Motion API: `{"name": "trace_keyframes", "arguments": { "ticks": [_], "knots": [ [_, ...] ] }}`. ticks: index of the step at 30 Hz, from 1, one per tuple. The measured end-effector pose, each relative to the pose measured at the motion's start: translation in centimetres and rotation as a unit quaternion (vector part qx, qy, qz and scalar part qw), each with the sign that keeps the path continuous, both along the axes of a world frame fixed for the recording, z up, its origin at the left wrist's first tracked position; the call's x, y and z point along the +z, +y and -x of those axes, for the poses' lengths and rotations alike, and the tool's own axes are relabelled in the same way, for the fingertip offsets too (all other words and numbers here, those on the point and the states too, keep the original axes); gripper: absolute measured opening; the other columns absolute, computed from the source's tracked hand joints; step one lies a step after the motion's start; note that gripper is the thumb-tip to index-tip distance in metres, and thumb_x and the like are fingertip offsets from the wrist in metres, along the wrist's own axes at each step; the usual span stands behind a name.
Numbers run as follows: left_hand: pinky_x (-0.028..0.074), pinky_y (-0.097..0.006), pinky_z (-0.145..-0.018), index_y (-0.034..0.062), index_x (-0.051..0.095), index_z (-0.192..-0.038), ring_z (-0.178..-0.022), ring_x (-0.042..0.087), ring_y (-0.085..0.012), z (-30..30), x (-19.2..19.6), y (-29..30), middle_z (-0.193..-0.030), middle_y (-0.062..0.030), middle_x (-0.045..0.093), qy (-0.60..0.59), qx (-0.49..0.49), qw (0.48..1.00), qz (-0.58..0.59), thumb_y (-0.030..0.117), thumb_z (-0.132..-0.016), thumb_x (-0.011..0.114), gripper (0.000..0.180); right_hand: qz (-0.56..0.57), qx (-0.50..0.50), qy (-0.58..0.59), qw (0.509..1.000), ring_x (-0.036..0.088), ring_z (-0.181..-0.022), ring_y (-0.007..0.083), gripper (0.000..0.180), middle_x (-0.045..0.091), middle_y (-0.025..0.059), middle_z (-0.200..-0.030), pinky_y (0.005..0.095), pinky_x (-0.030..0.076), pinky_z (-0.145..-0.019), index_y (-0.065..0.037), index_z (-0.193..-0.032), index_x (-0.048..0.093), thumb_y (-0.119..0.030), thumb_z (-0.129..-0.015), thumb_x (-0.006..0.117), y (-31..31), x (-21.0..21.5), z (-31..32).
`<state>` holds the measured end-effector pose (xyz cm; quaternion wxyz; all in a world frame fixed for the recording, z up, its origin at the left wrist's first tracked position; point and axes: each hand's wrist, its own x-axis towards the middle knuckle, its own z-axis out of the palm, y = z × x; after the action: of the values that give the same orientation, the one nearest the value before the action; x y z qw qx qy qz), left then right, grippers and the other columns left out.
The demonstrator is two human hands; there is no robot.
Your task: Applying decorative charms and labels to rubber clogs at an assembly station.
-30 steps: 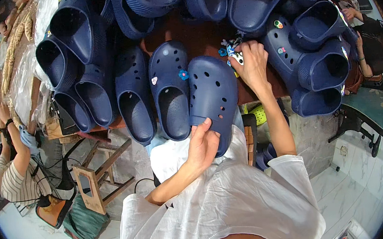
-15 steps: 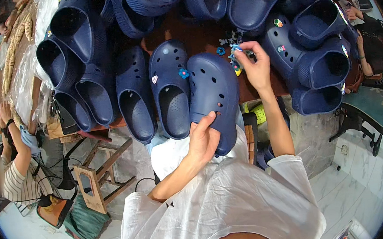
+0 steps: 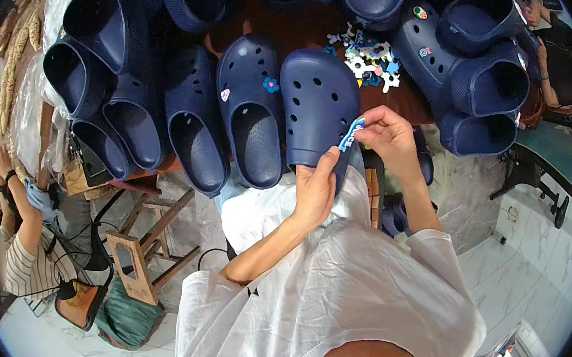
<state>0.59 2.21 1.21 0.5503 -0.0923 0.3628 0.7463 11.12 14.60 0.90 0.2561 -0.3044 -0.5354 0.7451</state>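
My left hand (image 3: 312,193) grips a navy foam clog (image 3: 315,95), its fingers inside the foot opening and the thumb on the outside. No charm shows on the holey upper of this clog. A small blue and white shoe charm (image 3: 352,134) is pinched in my right hand (image 3: 391,141), against or just above the clog's right side, near my left thumb. To the left stand a navy clog with pink and blue charms (image 3: 248,85) and a navy clog without visible charms (image 3: 190,98). A pile of loose charms (image 3: 373,66) lies beyond my right hand.
More navy clogs (image 3: 130,125) are stacked at the left, along the far side, and at the right, where one clog with charms (image 3: 420,49) leans. A wooden stool frame (image 3: 139,270) stands at lower left. Another person (image 3: 27,240) sits at far left. A chair (image 3: 552,157) is at right.
My right hand has come from the charm pile to the held clog with the blue and white charm, uncovering the pile. My left thumb has shifted toward the clog's right side.
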Motion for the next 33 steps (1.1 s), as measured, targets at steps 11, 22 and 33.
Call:
{"name": "trace_keyframes", "arguments": {
  "ticks": [11,22,33],
  "knots": [
    [0.042,-0.024,-0.088,-0.0009,0.051,-0.123,-0.1,0.053,-0.0084,-0.4,-0.7,-0.7,-0.113,-0.0037,0.058,0.157,-0.059,0.986,0.015,0.006,-0.093,0.058,0.032,-0.005,-0.015,-0.003,1.0,0.061,-0.084,0.0079,0.017,0.063,0.0033,-0.09,0.0212,0.05,-0.075,0.0,-0.096,0.059,0.006,-0.083,0.067,-0.7,-1.0,-0.5],
    [0.044,-0.026,-0.09,-0.0028,0.051,-0.121,-0.103,0.057,-0.0127,-1.0,-0.4,-0.9,-0.113,-0.0074,0.058,0.216,-0.043,0.975,0.004,-0.008,-0.086,0.059,0.036,-0.034,-0.006,-0.005,0.999,0.061,-0.084,0.0083,0.017,0.06,0.003,-0.09,0.0207,0.052,-0.075,0.001,-0.095,0.059,0.009,-0.082,0.067,-1.1,-1.2,-0.6],
    [0.044,-0.027,-0.09,-0.0031,0.053,-0.118,-0.103,0.057,-0.0128,-1.2,-1.2,-1.1,-0.113,-0.0073,0.059,0.274,-0.066,0.959,0.012,-0.006,-0.083,0.062,0.037,-0.039,0.005,-0.063,0.997,0.056,-0.078,0.0045,0.018,0.06,0.0002,-0.087,0.0184,0.047,-0.068,-0.001,-0.091,0.06,0.005,-0.08,0.071,-0.9,-1.7,-0.6]
  ]
}}
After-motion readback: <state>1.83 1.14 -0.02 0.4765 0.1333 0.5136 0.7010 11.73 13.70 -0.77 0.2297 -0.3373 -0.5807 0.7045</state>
